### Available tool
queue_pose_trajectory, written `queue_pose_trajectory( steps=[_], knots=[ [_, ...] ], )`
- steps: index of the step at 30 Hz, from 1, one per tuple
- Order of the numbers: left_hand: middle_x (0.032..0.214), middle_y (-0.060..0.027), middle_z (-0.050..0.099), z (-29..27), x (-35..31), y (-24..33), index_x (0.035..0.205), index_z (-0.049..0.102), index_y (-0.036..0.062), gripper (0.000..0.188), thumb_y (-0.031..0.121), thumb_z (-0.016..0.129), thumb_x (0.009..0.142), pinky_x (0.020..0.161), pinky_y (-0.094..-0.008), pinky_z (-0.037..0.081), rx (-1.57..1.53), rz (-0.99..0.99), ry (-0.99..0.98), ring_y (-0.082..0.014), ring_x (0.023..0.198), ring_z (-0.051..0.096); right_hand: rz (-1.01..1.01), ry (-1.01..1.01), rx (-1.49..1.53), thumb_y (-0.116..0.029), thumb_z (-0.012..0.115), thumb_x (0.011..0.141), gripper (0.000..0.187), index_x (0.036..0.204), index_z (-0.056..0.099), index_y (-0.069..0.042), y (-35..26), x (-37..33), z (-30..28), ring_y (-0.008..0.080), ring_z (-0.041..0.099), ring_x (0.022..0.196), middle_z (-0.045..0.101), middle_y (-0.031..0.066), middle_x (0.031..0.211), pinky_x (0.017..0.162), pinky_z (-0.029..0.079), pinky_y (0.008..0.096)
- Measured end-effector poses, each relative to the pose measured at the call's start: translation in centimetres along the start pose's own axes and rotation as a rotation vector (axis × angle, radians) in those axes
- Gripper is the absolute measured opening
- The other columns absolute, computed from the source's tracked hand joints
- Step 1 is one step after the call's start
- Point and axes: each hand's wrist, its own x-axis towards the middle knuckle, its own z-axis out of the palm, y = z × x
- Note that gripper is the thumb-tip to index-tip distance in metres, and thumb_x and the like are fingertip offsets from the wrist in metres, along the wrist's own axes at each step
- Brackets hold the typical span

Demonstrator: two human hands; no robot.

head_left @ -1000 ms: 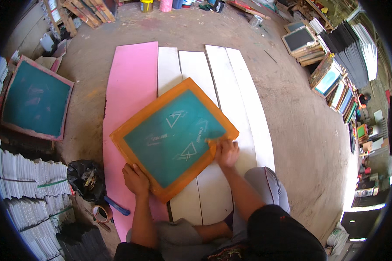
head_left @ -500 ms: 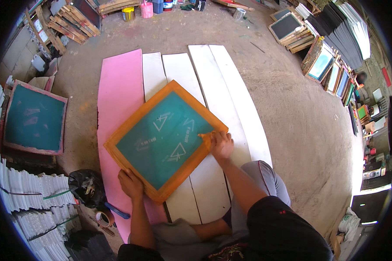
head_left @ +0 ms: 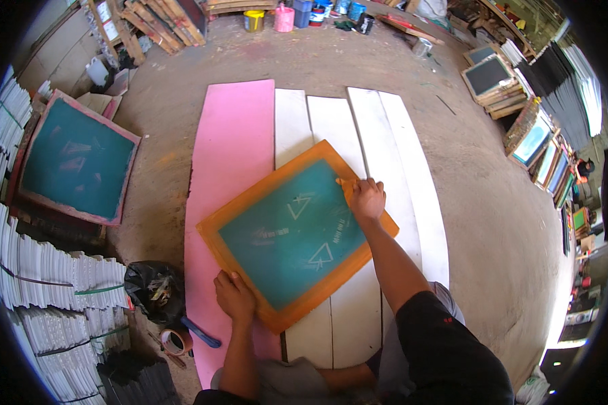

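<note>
Orange-framed screen (head_left: 297, 233): lying tilted at the centre of the frame, spanning the pink board (head_left: 233, 135) on the left and the white boards (head_left: 375, 128) on the right.
Teal mesh (head_left: 270, 263): facing up inside the orange rim (head_left: 266, 190), carrying pale triangle marks (head_left: 321, 255); I am favouring light, even pressure here, since mesh is likely giving under a hard push.
Right hand (head_left: 367, 200): closing around an orange cloth (head_left: 346, 187) right of centre; I am taking it for cloth, though its folds are largely hiding under the fingers.
Cloth contact: sitting at the screen's upper-right side, where mesh is meeting rim; I am judging that short, overlapping strokes along that seam are suiting it better than wide sweeps.
Left hand (head_left: 235, 295): touching the rim's lower-left edge with fingers bending; I cannot tell whether it is clamping or merely bracing.
Steadying: I am wanting that left hand bearing against the edge, opposite the cloth, because smooth-looking boards are probably letting the screen slide.
Cloth fold: I am preferring a clean face turning outward whenever one is loading up, so residue is not smearing over the marks.
Lower left: a blue-handled tool (head_left: 201, 332) and a black bag (head_left: 154, 290) are lying clear of the screen.
</note>
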Motion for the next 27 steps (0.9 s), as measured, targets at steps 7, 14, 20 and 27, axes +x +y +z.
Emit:
queue_pose_trajectory(
  steps=[7, 14, 20, 27],
  knots=[
    [0.106, -0.0231, 0.058, 0.4, 0.1, -0.6, 0.118, 0.056, -0.0013, 0.033, 0.027, 0.049, 0.102, 0.079, -0.0537, 0.047, 0.014, 0.019, -0.018, -0.0448, 0.094, 0.059, -0.076, 0.044, -0.014, -0.017, 0.064, 0.087, 0.015, 0.079, 0.074, -0.008, -7.7, 9.5, 6.7, 0.0327, 0.062, 0.089, 0.070, 0.0089, 0.092, 0.076, 0.054, 0.0454],
    [0.107, -0.0229, 0.059, 0.2, 0.1, -0.6, 0.123, 0.056, -0.0016, 0.037, 0.027, 0.049, 0.101, 0.082, -0.0529, 0.046, -0.023, -0.017, -0.005, -0.0441, 0.096, 0.059, -0.280, -0.015, 0.040, -0.018, 0.069, 0.086, 0.010, 0.087, 0.073, -0.009, -9.5, 8.7, 6.2, 0.0294, 0.061, 0.095, 0.071, 0.0025, 0.096, 0.079, 0.052, 0.0448],
    [0.107, -0.0233, 0.059, -0.2, 0.5, -0.2, 0.124, 0.057, -0.0016, 0.037, 0.027, 0.050, 0.101, 0.082, -0.0528, 0.047, -0.026, -0.027, -0.043, -0.0439, 0.096, 0.059, -0.422, 0.031, 0.070, -0.022, 0.069, 0.087, 0.011, 0.090, 0.075, -0.013, -10.8, 7.3, 6.8, 0.0284, 0.061, 0.096, 0.072, 0.0017, 0.096, 0.079, 0.051, 0.0450],
    [0.107, -0.0229, 0.059, 0.2, 0.3, -0.3, 0.122, 0.056, -0.0017, 0.037, 0.027, 0.050, 0.100, 0.081, -0.0530, 0.047, -0.012, -0.001, -0.013, -0.0438, 0.095, 0.059, -0.308, -0.101, -0.072, -0.024, 0.066, 0.089, 0.013, 0.090, 0.074, -0.014, -10.6, 8.7, 5.5, 0.0267, 0.061, 0.100, 0.072, 0.0001, 0.098, 0.080, 0.049, 0.0449]
  ],
)
